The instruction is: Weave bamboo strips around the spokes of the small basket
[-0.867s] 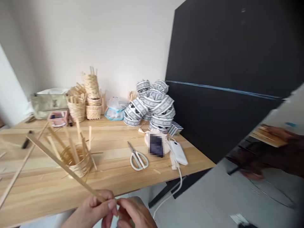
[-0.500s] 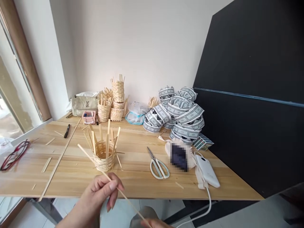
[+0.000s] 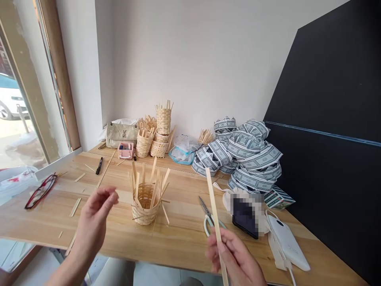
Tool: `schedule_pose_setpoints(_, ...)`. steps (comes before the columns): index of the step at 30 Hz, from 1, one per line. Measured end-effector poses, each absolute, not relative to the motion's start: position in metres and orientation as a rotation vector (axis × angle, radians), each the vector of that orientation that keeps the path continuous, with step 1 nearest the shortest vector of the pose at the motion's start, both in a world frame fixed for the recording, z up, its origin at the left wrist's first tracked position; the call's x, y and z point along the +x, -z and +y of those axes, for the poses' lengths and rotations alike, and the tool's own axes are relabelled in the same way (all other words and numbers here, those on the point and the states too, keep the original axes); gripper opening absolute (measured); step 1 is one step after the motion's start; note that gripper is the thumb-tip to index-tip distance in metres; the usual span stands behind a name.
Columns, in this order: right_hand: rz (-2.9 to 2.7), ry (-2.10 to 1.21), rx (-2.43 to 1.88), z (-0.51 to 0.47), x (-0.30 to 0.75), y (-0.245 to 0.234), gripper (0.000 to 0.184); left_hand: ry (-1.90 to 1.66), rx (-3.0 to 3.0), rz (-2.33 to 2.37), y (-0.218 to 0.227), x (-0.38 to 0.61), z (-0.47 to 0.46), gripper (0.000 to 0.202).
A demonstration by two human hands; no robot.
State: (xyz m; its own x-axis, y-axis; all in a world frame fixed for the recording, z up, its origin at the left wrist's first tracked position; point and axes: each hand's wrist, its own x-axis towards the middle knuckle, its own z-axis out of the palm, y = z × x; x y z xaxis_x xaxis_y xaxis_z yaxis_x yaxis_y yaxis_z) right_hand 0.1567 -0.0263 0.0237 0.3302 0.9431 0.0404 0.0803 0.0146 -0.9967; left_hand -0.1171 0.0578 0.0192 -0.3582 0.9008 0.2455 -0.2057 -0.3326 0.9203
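A half-woven bamboo basket (image 3: 145,216) stands upright on the table, its pale stakes pointing up and a few strip ends sticking out at the sides. To its right, my right hand (image 3: 233,254) grips a thin bamboo strip (image 3: 213,202), which rises nearly upright in front of the scissors (image 3: 205,208). My left hand (image 3: 97,216) hovers left of the basket, thumb and fingers drawn together; nothing shows between them. Behind that hand a long bamboo strip (image 3: 104,171) lies on the table, partly hidden by it.
Woven baskets (image 3: 163,121) are stacked at the back beside a handbag (image 3: 120,134) and pink box (image 3: 125,151). Patterned band rolls (image 3: 253,155) pile up at right. Nearer are a dark phone (image 3: 245,218), white power bank (image 3: 288,242) with cable, glasses (image 3: 41,192) and a pen (image 3: 99,165).
My left hand has let go of the thin strip and moved left. My right hand has come up into view, holding that strip upright. The whole view has shifted left.
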Motion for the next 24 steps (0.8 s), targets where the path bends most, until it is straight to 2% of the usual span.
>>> schedule_pose_setpoints(4,-0.951,-0.965,-1.351,0.013,0.154,-0.037,0.041,-1.678,0.930,0.961,-0.032,-0.130,0.108,0.032)
schedule_pose_setpoints(7,-0.963,-1.041,-1.317,0.044,0.144,-0.035,0.042,-1.389,1.077,0.929,-0.039,-0.130,0.141,0.038)
schedule_pose_setpoints(13,-0.995,-1.151,-1.290,0.091,0.125,-0.027,0.032,-0.866,1.420,0.734,-0.035,-0.129,0.178,0.045)
schedule_pose_setpoints(24,-1.071,-1.200,-1.163,0.109,0.086,-0.022,0.026,-0.683,1.486,0.542,-0.032,-0.111,0.171,0.042)
